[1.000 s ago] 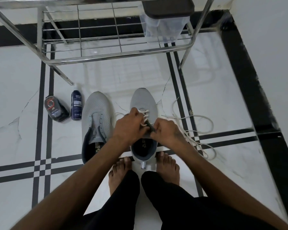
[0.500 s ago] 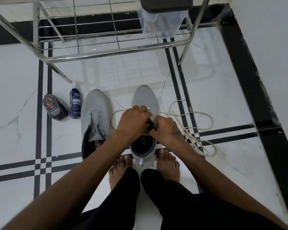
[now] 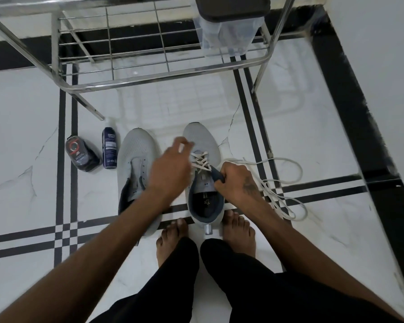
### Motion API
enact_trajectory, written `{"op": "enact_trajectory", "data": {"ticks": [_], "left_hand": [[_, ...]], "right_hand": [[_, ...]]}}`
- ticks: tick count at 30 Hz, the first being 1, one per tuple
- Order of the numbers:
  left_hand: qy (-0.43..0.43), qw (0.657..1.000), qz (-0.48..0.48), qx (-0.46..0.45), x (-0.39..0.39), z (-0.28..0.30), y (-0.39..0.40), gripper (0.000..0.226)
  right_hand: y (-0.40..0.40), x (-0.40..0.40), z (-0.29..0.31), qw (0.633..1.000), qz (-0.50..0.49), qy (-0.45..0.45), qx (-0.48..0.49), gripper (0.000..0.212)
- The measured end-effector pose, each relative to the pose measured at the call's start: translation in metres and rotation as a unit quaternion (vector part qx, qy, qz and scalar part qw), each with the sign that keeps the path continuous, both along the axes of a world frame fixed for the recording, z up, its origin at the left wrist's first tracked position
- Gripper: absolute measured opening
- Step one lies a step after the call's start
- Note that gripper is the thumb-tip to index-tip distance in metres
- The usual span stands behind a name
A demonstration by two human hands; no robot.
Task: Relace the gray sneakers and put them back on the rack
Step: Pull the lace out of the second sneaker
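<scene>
Two gray sneakers stand on the floor in front of my bare feet. The left sneaker (image 3: 135, 159) has no lace in it. The right sneaker (image 3: 202, 138) has a white lace (image 3: 200, 162) crossed through its lower eyelets. My right hand (image 3: 239, 180) pinches this shoe's dark tongue (image 3: 216, 176). My left hand (image 3: 168, 166) is over the gap between the shoes, blurred, with its fingertips raised and pinched on a white bit of the lace. The lace's loose lengths (image 3: 287, 183) lie in loops on the floor to the right.
A steel wire rack (image 3: 163, 73) stands just beyond the shoes, with a clear lidded container (image 3: 229, 26) on its right end. Two dark bottles (image 3: 81, 157) (image 3: 109, 151) lie left of the sneakers. A white wall (image 3: 383, 43) borders the right side.
My left hand has lifted from the eyelets and moved up and to the left, drawing the lace. My right hand has shifted its hold to the tongue, and the crossed lacing now shows.
</scene>
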State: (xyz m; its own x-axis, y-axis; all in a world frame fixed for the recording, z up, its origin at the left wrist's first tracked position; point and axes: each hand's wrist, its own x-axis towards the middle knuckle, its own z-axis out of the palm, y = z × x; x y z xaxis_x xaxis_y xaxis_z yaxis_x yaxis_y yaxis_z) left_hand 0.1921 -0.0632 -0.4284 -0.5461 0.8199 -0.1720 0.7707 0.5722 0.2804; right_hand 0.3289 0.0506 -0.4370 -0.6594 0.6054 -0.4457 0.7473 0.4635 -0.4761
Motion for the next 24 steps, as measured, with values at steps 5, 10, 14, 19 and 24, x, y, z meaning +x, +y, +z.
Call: {"op": "enact_trajectory", "data": {"ticks": [5, 10, 14, 19, 24], "left_hand": [[0.009, 0.993, -0.093, -0.070, 0.019, -0.010, 0.032, 0.024], [-0.063, 0.990, 0.108, 0.064, -0.024, -0.001, -0.001, 0.014], [0.010, 0.987, 0.162, 0.019, -0.043, -0.002, -0.025, 0.030], [0.015, 0.993, -0.119, -0.017, 0.016, -0.010, 0.018, 0.034], [-0.016, 0.999, -0.043, -0.004, 0.009, -0.007, 0.026, 0.012]], "right_hand": [[0.000, 0.001, 0.002, 1.000, 0.000, -0.011, -0.001, 0.015], [0.001, 0.006, 0.000, 1.000, -0.014, -0.001, -0.001, 0.015], [-0.001, 0.004, -0.001, 1.000, -0.012, 0.000, -0.010, 0.014], [-0.001, 0.005, 0.000, 1.000, -0.010, -0.008, -0.015, 0.015], [0.002, 0.005, 0.000, 0.999, -0.021, -0.017, -0.016, 0.014]]}}
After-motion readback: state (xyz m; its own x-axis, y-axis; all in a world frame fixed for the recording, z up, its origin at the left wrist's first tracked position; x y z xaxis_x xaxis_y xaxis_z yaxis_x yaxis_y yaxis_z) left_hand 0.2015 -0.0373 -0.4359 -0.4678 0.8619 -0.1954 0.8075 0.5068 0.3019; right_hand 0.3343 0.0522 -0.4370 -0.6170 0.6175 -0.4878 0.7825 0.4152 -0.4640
